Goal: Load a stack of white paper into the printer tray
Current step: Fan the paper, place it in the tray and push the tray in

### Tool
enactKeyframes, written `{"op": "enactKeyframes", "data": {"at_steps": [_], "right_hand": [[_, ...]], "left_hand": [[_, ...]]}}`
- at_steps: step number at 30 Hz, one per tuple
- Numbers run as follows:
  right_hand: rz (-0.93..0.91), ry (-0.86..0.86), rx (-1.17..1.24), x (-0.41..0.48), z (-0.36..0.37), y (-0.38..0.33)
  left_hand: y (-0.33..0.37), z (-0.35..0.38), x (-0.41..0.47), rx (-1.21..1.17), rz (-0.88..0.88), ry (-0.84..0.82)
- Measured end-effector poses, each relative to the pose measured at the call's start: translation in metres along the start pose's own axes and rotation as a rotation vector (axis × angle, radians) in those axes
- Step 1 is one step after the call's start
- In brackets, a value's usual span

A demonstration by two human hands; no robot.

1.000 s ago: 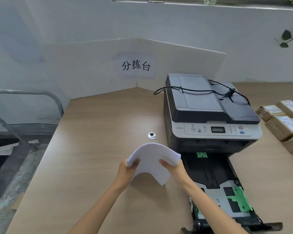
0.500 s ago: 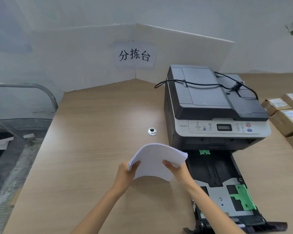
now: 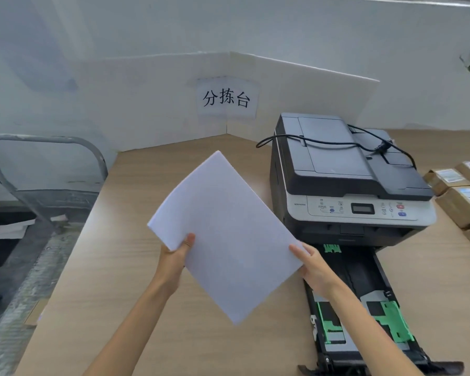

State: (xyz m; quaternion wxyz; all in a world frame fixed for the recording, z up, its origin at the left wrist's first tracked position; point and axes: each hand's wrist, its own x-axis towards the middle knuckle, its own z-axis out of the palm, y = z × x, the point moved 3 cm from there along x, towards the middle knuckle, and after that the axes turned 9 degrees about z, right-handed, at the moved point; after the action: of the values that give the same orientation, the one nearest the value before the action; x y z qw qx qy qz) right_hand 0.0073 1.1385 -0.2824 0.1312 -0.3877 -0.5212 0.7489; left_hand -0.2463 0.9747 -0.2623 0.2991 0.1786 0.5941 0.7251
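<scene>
A stack of white paper [image 3: 225, 234] is held up above the table, tilted with one corner pointing down. My left hand [image 3: 175, 257] grips its left edge with the thumb on top. My right hand [image 3: 314, 268] holds its right edge. The grey and black printer [image 3: 345, 183] stands to the right. Its black paper tray [image 3: 364, 270] with green guides is pulled out toward me, below and right of the paper, partly hidden by my right forearm. No paper shows in the tray.
A black cable [image 3: 323, 143] lies across the printer lid. Brown cardboard boxes [image 3: 461, 194] sit at the table's right edge. A white partition with a label [image 3: 225, 99] stands behind. A metal cart handle [image 3: 38, 169] is left of the wooden table [image 3: 120, 294].
The stack was bent into an arch low over the table. Now it is flat and raised higher, facing me, with both hands still on its edges.
</scene>
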Motion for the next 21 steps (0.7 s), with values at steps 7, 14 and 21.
{"op": "enactKeyframes", "data": {"at_steps": [7, 14, 21], "right_hand": [[0.003, -0.110, 0.394, -0.002, 0.064, -0.010], [-0.138, 0.270, 0.134, -0.015, 0.062, -0.033], [-0.128, 0.185, -0.047, -0.039, 0.066, -0.048]], "left_hand": [[0.004, -0.002, -0.033, -0.241, 0.020, 0.081], [0.038, -0.057, -0.030, -0.114, 0.055, -0.231], [0.067, -0.107, -0.010, 0.184, -0.222, -0.684]]}}
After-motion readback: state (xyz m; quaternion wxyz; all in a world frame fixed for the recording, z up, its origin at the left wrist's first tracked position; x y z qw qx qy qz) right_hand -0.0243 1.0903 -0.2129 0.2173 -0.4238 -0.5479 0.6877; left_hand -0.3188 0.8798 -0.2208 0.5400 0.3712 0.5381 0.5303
